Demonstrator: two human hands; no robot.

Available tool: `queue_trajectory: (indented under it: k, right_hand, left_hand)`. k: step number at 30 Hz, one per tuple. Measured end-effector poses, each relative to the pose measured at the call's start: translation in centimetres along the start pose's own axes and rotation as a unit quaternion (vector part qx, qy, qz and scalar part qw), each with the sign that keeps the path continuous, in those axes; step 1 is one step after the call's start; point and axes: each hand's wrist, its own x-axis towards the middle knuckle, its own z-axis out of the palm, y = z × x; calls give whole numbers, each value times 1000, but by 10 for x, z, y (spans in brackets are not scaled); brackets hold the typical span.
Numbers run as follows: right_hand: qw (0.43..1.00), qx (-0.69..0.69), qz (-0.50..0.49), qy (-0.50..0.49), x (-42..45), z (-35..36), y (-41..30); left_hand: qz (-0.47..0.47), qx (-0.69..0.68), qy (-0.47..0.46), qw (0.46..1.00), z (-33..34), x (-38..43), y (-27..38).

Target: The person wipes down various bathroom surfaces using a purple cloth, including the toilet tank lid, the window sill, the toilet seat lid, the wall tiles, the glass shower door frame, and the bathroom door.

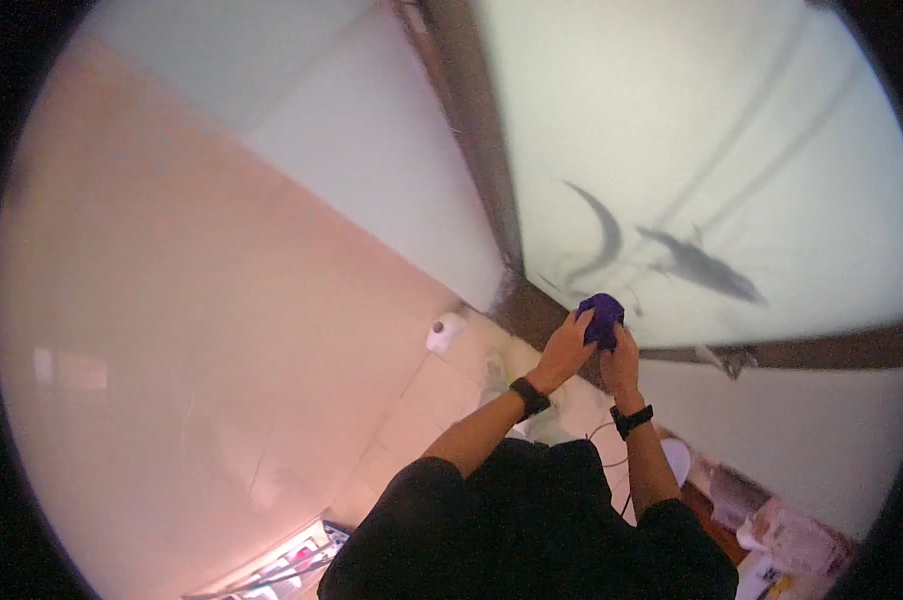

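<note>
A crumpled purple cloth (603, 319) is bunched between my two hands, just in front of the lower frame of a large pale lit panel (691, 150). My left hand (567, 351) grips the cloth from its left side, and my right hand (621, 358) holds it from below on the right. Each wrist wears a black band. Dark curved shapes and a lizard-like silhouette (703, 266) show on the lit panel above my hands. How the fingers wrap the far side of the cloth is hidden.
A white roll (445, 332) stands on the tiled floor by the wall's corner. Plastic bags (793, 536) and a round white item (675, 460) lie at lower right, near a thin dark cable. A dark frame post (481, 142) rises beside the panel.
</note>
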Motion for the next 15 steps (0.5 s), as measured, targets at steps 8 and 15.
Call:
queue_trajectory:
  k: [8, 15]
  right_hand:
    - [950, 167, -248, -95, 127, 79, -228]
    - [904, 193, -379, -31, 191, 125, -346]
  left_hand:
    - [-15, 39, 255, 966, -232, -10, 34]
    - [97, 105, 376, 915, -334, 10, 43]
